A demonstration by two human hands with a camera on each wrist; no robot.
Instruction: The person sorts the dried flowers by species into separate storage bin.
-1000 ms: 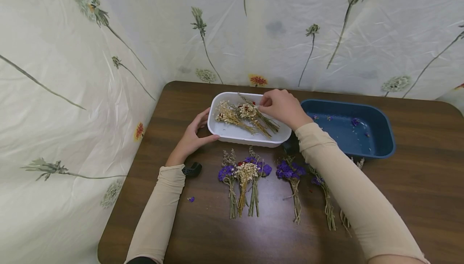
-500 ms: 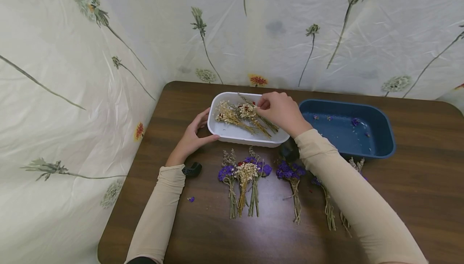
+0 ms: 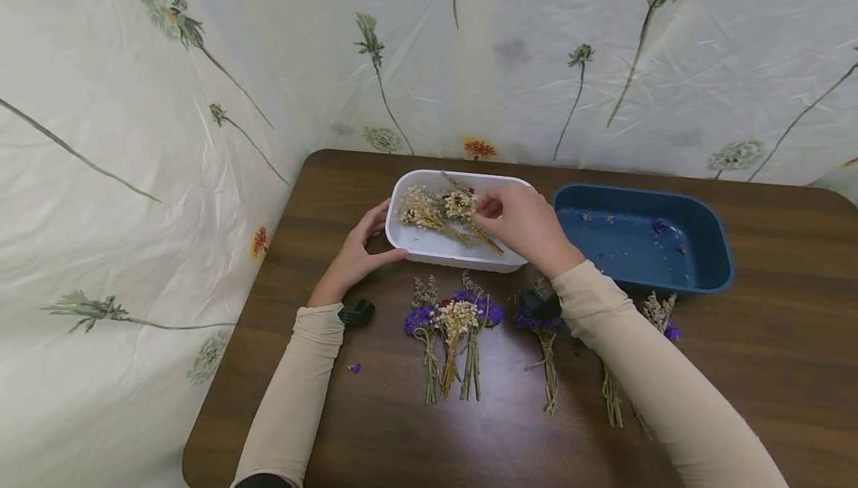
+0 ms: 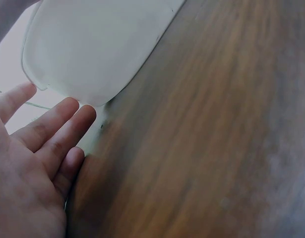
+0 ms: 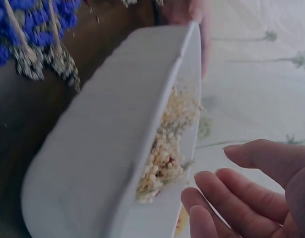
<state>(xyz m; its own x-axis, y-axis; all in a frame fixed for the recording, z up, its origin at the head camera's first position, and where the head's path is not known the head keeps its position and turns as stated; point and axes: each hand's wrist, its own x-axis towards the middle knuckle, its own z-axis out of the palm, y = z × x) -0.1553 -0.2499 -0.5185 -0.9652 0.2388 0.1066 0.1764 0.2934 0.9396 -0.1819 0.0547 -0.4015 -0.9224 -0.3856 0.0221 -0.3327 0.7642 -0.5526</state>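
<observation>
My left hand [image 3: 353, 255] lies against the left end of a white plastic tub [image 3: 462, 258], thumb at its front rim. Its fingers look straight in the left wrist view, fingertips right at the tub's end wall [image 4: 92, 54]. Bunches of dried cream flowers [image 3: 424, 211] with bits of red lie inside, stems toward the right. Over the tub's right half hovers my right hand [image 3: 526, 226], hiding some stems. In the right wrist view its thumb and fingers are apart with nothing between them, close to the cream flower heads [image 5: 159, 166].
Right of the white tub stands a blue tub [image 3: 643, 264] with loose purple petals. In front lie tied purple bunches [image 3: 420, 317], a cream bunch [image 3: 458, 318] and others partly under my right forearm. A loose purple blossom [image 3: 354, 368] lies left. A patterned curtain [image 3: 429, 63] hangs behind.
My right hand has shifted slightly right and toward me over the white tub, covering more of the stems. My left hand and the flower bunches stay in place.
</observation>
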